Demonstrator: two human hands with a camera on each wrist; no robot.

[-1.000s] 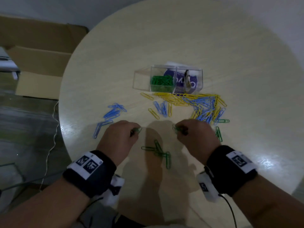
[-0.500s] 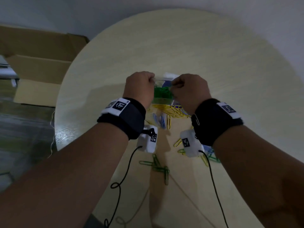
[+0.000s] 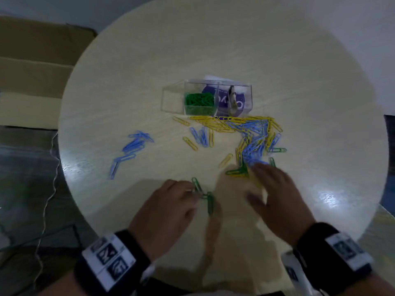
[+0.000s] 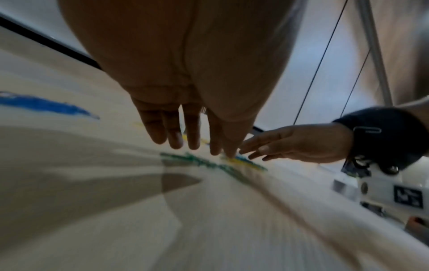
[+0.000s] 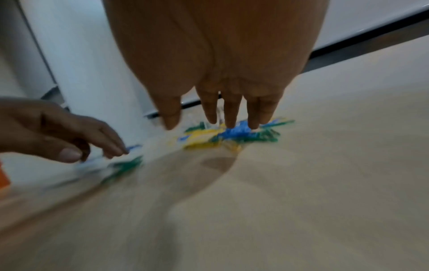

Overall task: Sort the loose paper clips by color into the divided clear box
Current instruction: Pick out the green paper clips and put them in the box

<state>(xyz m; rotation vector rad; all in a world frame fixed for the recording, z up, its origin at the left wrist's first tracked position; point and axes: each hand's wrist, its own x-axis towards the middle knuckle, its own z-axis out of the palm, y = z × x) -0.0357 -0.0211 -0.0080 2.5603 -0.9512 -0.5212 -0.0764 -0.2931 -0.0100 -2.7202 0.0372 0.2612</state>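
Both hands back at the near clips, empty, after a drop at the box.

Left hand (image 3: 171, 207) and right hand (image 3: 275, 193) are low over the table (image 3: 299, 71) with fingers extended and relaxed, holding nothing; half a second ago both were up at the box (image 3: 206, 98), and a second ago each pinched a green clip. Judged from this, one delivery is complete and the next pick is starting. Left fingertips (image 3: 188, 189) touch or nearly touch the near green clips (image 3: 205, 195); motion blur prevents a firmer reading. Right fingertips (image 3: 256, 167) sit at the near edge of the mixed pile (image 3: 252, 142). Green compartment (image 3: 199, 103) is part filled; neighbouring compartments hold no clips that can be seen. Blue clips (image 3: 130, 150) lie well apart to the left, unsorted. Blue and yellow sorting is not yet begun.
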